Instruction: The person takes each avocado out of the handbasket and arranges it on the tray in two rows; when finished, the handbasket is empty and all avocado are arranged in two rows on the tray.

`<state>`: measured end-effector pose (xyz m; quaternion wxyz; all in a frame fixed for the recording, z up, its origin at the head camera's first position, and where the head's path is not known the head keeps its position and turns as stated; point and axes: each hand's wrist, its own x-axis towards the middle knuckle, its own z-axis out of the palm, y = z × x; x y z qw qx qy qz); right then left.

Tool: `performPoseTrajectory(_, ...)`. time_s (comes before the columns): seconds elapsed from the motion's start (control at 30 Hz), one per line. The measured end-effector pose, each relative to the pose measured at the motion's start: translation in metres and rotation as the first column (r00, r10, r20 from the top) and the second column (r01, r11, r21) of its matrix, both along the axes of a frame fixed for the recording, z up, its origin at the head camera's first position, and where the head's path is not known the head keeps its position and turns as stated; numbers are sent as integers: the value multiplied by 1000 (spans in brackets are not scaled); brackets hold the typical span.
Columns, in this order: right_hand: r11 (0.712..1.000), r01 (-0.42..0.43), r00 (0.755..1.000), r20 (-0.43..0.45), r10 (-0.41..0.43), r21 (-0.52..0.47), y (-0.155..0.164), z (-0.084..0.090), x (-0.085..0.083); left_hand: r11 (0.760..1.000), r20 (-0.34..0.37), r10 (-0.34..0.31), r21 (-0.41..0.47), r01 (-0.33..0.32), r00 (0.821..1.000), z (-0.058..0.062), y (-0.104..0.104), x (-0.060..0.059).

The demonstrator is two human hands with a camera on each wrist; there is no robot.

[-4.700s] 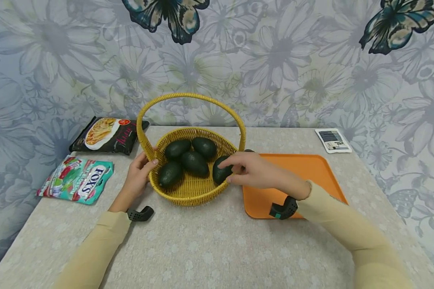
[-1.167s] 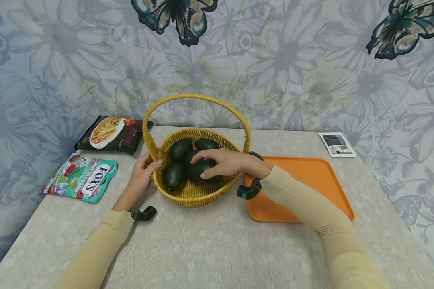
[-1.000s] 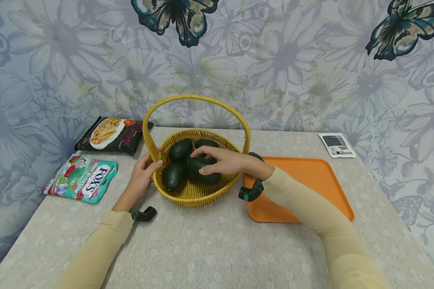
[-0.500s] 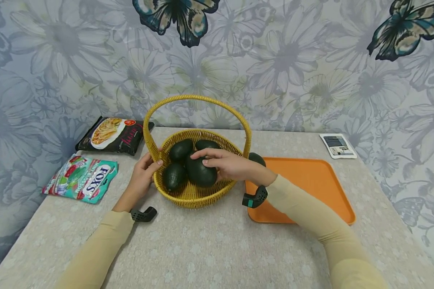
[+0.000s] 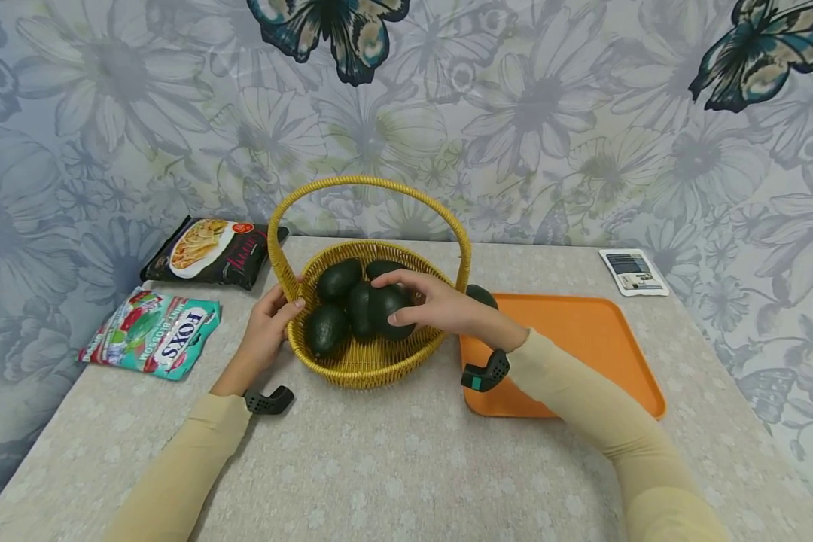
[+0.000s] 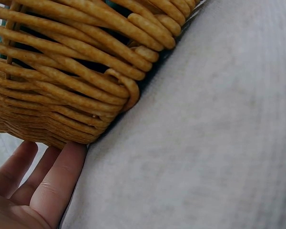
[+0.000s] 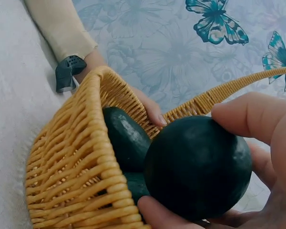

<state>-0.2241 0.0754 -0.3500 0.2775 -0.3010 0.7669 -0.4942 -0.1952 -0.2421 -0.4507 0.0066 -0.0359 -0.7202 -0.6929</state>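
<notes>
A yellow wicker basket (image 5: 352,376) with a tall arched handle stands mid-table, with several dark green avocados (image 5: 327,331) inside. My left hand (image 5: 266,327) grips the basket's left rim by the foot of the handle, thumb on the near side. The left wrist view has its fingers (image 6: 59,186) against the woven wall. With thumb and fingers spread around it, my right hand (image 5: 436,301) holds a large round-looking avocado (image 7: 198,167) over the basket's right half. In the head view this avocado overlaps another avocado (image 5: 360,312) in the middle.
An orange tray (image 5: 569,354) lies right of the basket, with one more avocado (image 5: 481,296) by its back left corner. A black food packet (image 5: 206,252) and a teal FOX'S candy bag (image 5: 156,331) lie on the left. A white packet (image 5: 633,272) lies at the back right.
From the basket's right side, my right hand went in to the middle avocados. Over the last half second it drew slightly right, turning the avocado it holds. My left hand kept its grip.
</notes>
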Motion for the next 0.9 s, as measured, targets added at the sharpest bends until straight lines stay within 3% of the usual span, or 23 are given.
performPoseTrajectory(0.57,998,69,985,-158,-69,-4,7,-12,0,1000,0,10,5,-10,1000,2,2,2)
performPoseTrajectory(0.9,996,78,979,-185,-83,-32,10,-10,5,1000,-10,4,15,-4,1000,1,1,0)
